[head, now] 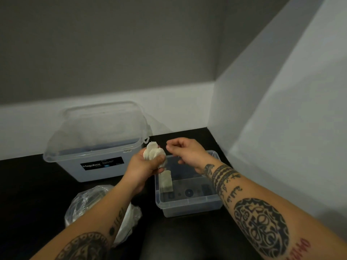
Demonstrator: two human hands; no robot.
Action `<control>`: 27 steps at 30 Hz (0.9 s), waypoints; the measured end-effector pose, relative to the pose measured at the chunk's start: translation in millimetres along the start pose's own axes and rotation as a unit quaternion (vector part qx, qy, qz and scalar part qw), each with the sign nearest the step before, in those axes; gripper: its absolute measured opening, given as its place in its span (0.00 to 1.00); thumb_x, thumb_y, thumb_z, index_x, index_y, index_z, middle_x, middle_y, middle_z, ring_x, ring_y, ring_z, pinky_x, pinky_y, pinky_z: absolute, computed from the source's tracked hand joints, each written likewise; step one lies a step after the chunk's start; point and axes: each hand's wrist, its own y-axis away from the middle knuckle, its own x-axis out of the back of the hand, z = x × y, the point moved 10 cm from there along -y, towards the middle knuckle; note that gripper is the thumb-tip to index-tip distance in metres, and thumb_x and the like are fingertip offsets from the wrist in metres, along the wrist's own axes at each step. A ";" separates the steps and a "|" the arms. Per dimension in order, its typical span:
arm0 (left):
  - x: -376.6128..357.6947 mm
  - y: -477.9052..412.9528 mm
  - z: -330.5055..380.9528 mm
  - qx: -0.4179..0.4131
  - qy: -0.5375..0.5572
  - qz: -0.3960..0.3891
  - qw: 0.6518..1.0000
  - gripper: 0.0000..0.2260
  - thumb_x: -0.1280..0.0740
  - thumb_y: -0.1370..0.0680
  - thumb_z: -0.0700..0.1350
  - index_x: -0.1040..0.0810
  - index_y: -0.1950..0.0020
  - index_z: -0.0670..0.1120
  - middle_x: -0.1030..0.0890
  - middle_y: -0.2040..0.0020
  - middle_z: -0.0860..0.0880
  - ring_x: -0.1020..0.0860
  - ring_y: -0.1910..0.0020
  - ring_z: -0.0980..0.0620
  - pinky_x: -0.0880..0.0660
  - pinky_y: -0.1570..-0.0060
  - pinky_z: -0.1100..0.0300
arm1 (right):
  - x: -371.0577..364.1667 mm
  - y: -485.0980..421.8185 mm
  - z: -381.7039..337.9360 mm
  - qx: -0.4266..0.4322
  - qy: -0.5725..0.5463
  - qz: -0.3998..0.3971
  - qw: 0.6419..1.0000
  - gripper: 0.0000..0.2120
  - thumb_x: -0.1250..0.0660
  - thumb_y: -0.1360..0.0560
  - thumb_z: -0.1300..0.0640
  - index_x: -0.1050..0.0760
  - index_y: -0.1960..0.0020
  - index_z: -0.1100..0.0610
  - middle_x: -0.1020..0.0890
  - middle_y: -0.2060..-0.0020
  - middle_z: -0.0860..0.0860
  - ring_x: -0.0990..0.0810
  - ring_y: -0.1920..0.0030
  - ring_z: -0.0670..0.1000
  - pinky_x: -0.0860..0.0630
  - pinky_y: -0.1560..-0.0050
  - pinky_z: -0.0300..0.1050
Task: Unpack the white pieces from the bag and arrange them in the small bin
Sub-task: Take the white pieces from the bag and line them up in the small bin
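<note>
- Left hand (144,166) grips bunched white pieces (153,152), long axes pointing up.
- Right hand (187,152) curled; whether it pinches anything is unclear.
- Small bin (189,206) sits on a dark table (28,184), with a grey wall (112,44) behind.

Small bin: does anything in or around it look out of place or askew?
Nothing spilled. White pieces stand against the small bin's left wall rather than lying flat; the left hand grips more. The large box's lid seems tilted, not snapped shut.
</note>
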 end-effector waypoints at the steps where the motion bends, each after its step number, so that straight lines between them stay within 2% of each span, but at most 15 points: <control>1: -1.6 0.9 1.3 -0.006 -0.008 -0.002 1.000 0.14 0.26 0.23 0.35 0.21 0.39 0.44 0.17 0.49 0.44 0.16 0.55 0.52 0.17 0.58 0.57 | -2.9 1.2 -0.2 0.005 0.014 -0.011 1.000 0.13 0.28 0.22 0.51 0.20 0.37 0.50 0.17 0.45 0.47 0.19 0.44 0.46 0.21 0.55 0.40; 6: -0.7 5.1 1.7 -0.012 -0.039 0.002 0.999 0.16 0.24 0.26 0.37 0.20 0.40 0.44 0.15 0.49 0.43 0.16 0.52 0.49 0.17 0.58 0.57 | -6.7 6.5 7.9 0.011 0.042 -0.020 0.999 0.08 0.29 0.22 0.53 0.17 0.45 0.54 0.15 0.51 0.49 0.18 0.49 0.47 0.21 0.55 0.40; 10: 3.3 7.2 -2.0 -0.008 -0.024 0.000 1.000 0.13 0.25 0.24 0.39 0.20 0.40 0.46 0.15 0.49 0.43 0.15 0.52 0.48 0.20 0.60 0.59 | -5.6 4.3 11.2 0.009 0.046 0.000 0.999 0.05 0.28 0.22 0.53 0.18 0.49 0.54 0.15 0.52 0.52 0.17 0.53 0.47 0.19 0.56 0.41; 12: 7.5 6.9 -4.6 -0.004 -0.018 0.009 1.000 0.13 0.26 0.23 0.39 0.20 0.40 0.46 0.15 0.48 0.42 0.16 0.52 0.47 0.20 0.60 0.58 | -8.7 3.7 12.1 0.007 0.038 -0.003 0.999 0.06 0.27 0.23 0.53 0.19 0.48 0.53 0.14 0.51 0.52 0.17 0.53 0.47 0.20 0.58 0.40; 16: 10.5 7.6 -8.2 0.001 -0.016 0.004 1.000 0.13 0.26 0.23 0.38 0.20 0.39 0.45 0.15 0.46 0.41 0.16 0.50 0.44 0.19 0.59 0.57 | -18.1 3.8 14.0 0.001 -0.018 -0.032 0.999 0.13 0.28 0.22 0.55 0.21 0.38 0.52 0.14 0.48 0.48 0.16 0.53 0.44 0.22 0.60 0.36; 19: 13.0 8.4 -11.3 0.002 -0.024 -0.003 1.000 0.14 0.27 0.22 0.37 0.21 0.38 0.45 0.15 0.46 0.42 0.15 0.48 0.44 0.18 0.57 0.57 | -21.0 3.0 17.8 -0.002 0.000 -0.037 0.999 0.09 0.28 0.22 0.58 0.19 0.41 0.55 0.14 0.53 0.49 0.15 0.59 0.40 0.23 0.63 0.32; 23: 27.9 7.3 -16.1 -0.007 -0.034 0.045 0.998 0.10 0.28 0.21 0.39 0.21 0.41 0.47 0.16 0.49 0.41 0.16 0.52 0.47 0.19 0.58 0.56 | -16.0 -3.9 32.7 -0.021 0.047 -0.013 0.999 0.06 0.28 0.22 0.56 0.19 0.45 0.54 0.14 0.52 0.51 0.15 0.53 0.48 0.19 0.58 0.38; 27: 48.0 6.8 -21.1 -0.013 -0.128 0.118 0.985 0.10 0.28 0.20 0.47 0.21 0.40 0.50 0.17 0.52 0.45 0.18 0.53 0.48 0.21 0.61 0.57 | -18.8 -7.0 80.1 -0.105 0.112 -0.015 0.988 0.06 0.27 0.23 0.56 0.19 0.47 0.54 0.16 0.50 0.52 0.16 0.50 0.50 0.15 0.51 0.46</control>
